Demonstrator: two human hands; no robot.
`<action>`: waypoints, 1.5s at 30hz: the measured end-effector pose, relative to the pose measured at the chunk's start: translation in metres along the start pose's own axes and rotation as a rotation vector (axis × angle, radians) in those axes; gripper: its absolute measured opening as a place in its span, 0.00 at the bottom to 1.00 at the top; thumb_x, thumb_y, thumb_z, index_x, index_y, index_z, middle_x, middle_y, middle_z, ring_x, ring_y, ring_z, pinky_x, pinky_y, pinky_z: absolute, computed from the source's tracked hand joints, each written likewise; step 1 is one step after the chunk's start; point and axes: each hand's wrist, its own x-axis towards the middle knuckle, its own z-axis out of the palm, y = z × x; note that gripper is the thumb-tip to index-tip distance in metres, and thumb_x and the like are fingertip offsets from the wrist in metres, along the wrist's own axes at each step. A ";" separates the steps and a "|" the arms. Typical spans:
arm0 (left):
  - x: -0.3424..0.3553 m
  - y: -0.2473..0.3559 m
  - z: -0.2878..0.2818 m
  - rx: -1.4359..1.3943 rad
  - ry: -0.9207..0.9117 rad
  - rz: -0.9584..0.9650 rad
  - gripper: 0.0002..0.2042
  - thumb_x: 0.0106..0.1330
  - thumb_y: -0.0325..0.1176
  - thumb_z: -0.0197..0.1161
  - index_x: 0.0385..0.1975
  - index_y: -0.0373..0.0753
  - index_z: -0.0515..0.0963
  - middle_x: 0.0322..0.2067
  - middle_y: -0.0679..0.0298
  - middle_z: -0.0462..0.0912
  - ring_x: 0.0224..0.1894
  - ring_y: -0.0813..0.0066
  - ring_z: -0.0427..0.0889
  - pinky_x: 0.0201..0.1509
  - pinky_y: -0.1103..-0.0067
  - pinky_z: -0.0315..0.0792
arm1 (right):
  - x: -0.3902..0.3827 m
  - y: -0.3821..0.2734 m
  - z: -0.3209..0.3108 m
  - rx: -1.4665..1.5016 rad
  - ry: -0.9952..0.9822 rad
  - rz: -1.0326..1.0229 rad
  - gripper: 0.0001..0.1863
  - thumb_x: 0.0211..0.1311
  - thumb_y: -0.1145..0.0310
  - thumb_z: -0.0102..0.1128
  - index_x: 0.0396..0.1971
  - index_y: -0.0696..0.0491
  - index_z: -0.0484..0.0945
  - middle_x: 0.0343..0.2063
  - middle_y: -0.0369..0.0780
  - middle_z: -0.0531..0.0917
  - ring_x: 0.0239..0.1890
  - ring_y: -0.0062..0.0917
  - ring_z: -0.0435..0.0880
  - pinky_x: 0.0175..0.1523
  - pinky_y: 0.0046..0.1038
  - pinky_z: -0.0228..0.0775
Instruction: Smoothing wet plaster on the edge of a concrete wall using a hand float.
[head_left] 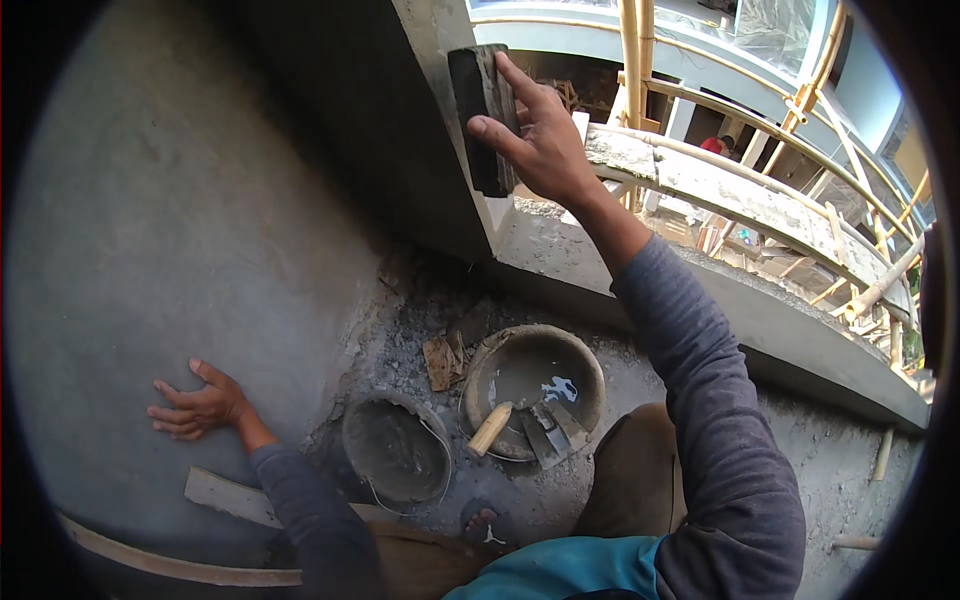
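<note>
My right hand [545,140] is closed on a dark rectangular block [483,120], thumb on its face and a finger along its far end. The block lies against the narrow edge of a grey plastered wall [440,50], at an opening in the wall. At the lower left, my left hand [203,403] rests with fingers spread on a smooth grey plastered surface [190,250], holding nothing. Below me stands a round basin [596,390] with greyish water in it. Across its near rim lies a trowel [550,435] with a wooden handle.
A bucket [350,440] with grey residue and a wire handle stands left of the basin. Rubble and a brown scrap [438,363] litter the floor. A wooden strip [230,497] lies near my left forearm. Beyond the low ledge [570,250] are bamboo scaffolding [630,60] and a plank [700,178].
</note>
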 end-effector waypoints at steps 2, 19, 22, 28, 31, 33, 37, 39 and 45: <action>0.001 -0.002 0.000 0.007 -0.007 0.006 0.33 0.65 0.67 0.55 0.62 0.50 0.73 0.71 0.54 0.58 0.74 0.49 0.51 0.71 0.50 0.44 | 0.015 -0.005 0.006 -0.044 0.006 0.010 0.45 0.57 0.42 0.70 0.72 0.40 0.63 0.49 0.53 0.75 0.51 0.44 0.79 0.58 0.38 0.71; -0.002 -0.005 0.001 0.013 -0.024 0.006 0.33 0.65 0.66 0.55 0.62 0.49 0.73 0.71 0.53 0.57 0.75 0.50 0.48 0.72 0.50 0.43 | 0.067 -0.018 -0.002 0.172 0.014 -0.099 0.50 0.53 0.38 0.72 0.71 0.49 0.64 0.52 0.54 0.76 0.54 0.42 0.80 0.60 0.41 0.72; -0.002 -0.004 0.001 0.018 -0.022 0.005 0.34 0.65 0.67 0.55 0.63 0.49 0.73 0.71 0.53 0.57 0.75 0.50 0.48 0.72 0.50 0.43 | 0.077 -0.026 0.002 -0.087 0.086 -0.165 0.45 0.57 0.49 0.72 0.72 0.47 0.61 0.50 0.56 0.77 0.54 0.48 0.79 0.60 0.42 0.69; -0.002 0.003 0.002 0.012 -0.016 0.004 0.33 0.65 0.66 0.54 0.62 0.49 0.73 0.71 0.52 0.57 0.75 0.49 0.49 0.72 0.51 0.44 | 0.067 0.036 -0.008 -0.406 0.186 0.109 0.49 0.52 0.36 0.70 0.69 0.51 0.66 0.50 0.55 0.80 0.54 0.44 0.82 0.60 0.39 0.73; 0.000 -0.002 -0.001 0.030 -0.017 0.019 0.33 0.66 0.66 0.54 0.62 0.49 0.73 0.70 0.52 0.57 0.75 0.49 0.50 0.71 0.51 0.44 | 0.072 -0.014 -0.010 -0.230 0.162 0.006 0.47 0.55 0.43 0.72 0.70 0.50 0.64 0.49 0.55 0.79 0.54 0.46 0.81 0.60 0.39 0.72; 0.000 -0.005 -0.001 0.041 -0.015 0.020 0.33 0.66 0.66 0.54 0.62 0.49 0.73 0.70 0.52 0.58 0.75 0.49 0.50 0.71 0.51 0.44 | 0.076 -0.054 -0.015 -0.145 0.118 -0.122 0.46 0.57 0.49 0.73 0.71 0.50 0.62 0.48 0.57 0.77 0.54 0.49 0.79 0.60 0.40 0.70; -0.001 -0.001 0.000 0.023 -0.015 0.017 0.33 0.66 0.66 0.53 0.62 0.49 0.73 0.70 0.52 0.58 0.75 0.49 0.50 0.71 0.50 0.44 | 0.093 -0.040 -0.002 -0.080 0.076 -0.219 0.45 0.56 0.48 0.74 0.70 0.49 0.63 0.48 0.57 0.77 0.53 0.49 0.79 0.59 0.41 0.70; -0.001 0.010 0.002 -0.007 -0.008 0.004 0.33 0.66 0.66 0.53 0.62 0.49 0.73 0.70 0.53 0.58 0.75 0.48 0.50 0.71 0.50 0.44 | 0.115 0.032 0.018 -0.574 0.255 -0.347 0.44 0.57 0.48 0.73 0.68 0.53 0.65 0.49 0.58 0.78 0.55 0.48 0.80 0.60 0.40 0.70; -0.001 0.004 0.000 -0.010 -0.009 0.006 0.33 0.66 0.66 0.54 0.62 0.49 0.73 0.70 0.54 0.58 0.75 0.49 0.50 0.71 0.50 0.43 | 0.080 0.027 -0.012 -0.333 0.139 0.049 0.50 0.51 0.36 0.71 0.68 0.50 0.66 0.47 0.59 0.79 0.50 0.48 0.83 0.55 0.41 0.76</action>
